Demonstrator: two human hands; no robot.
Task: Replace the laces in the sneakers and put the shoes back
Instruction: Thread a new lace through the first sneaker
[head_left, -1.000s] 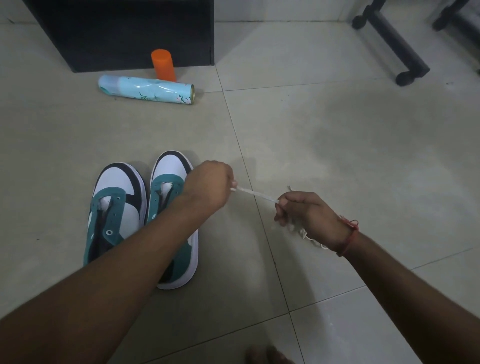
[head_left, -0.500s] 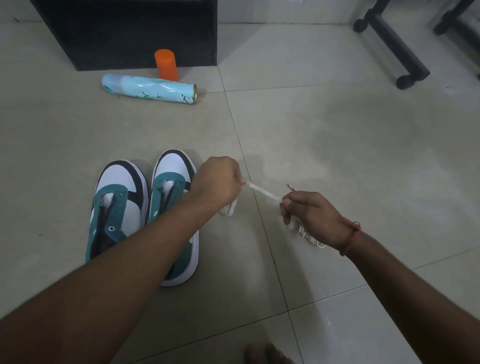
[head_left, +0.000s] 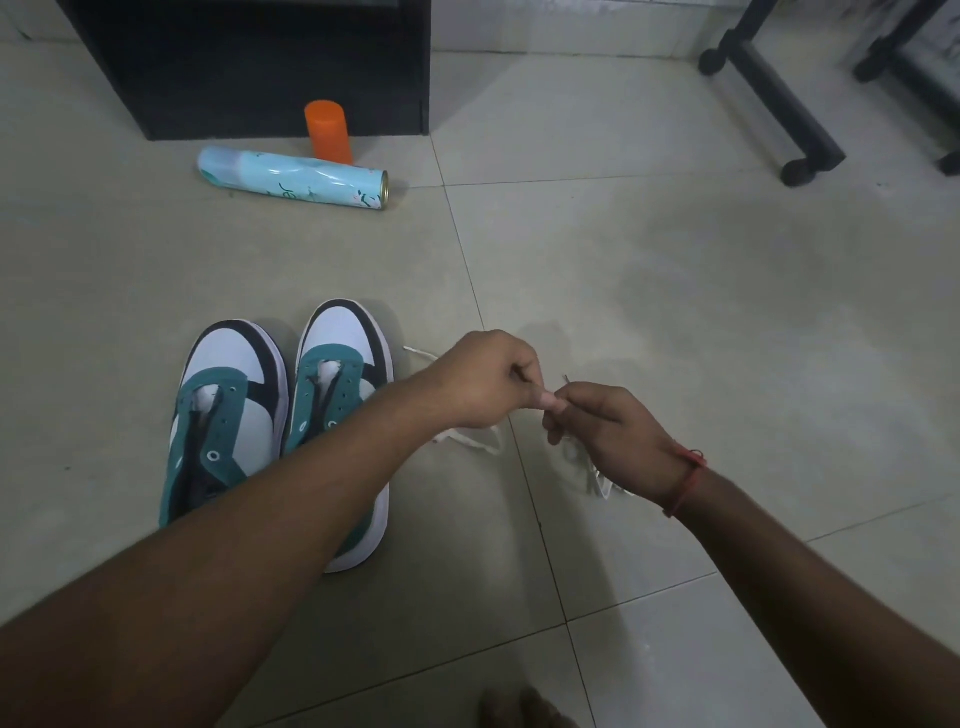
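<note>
Two teal, white and black lace-less sneakers (head_left: 280, 415) stand side by side on the pale tiled floor (head_left: 675, 312), toes pointing away, partly under the left forearm. Just to their right the left hand (head_left: 485, 382) and right hand (head_left: 605, 428) meet fingertip to fingertip, both pinching a flat white shoelace (head_left: 475, 441) (its slack trails beneath each hand onto the tiles).

We're down on the floor of a home here: pale glazed tiles (head_left: 675, 291) with thin grout lines, a dark cabinet (head_left: 260, 62) against the wall. A spray can (head_left: 291, 179) lies on its side beside an orange cap (head_left: 328, 132), with sneakers (head_left: 280, 415) nearby and black furniture legs (head_left: 769, 93) off right.
</note>
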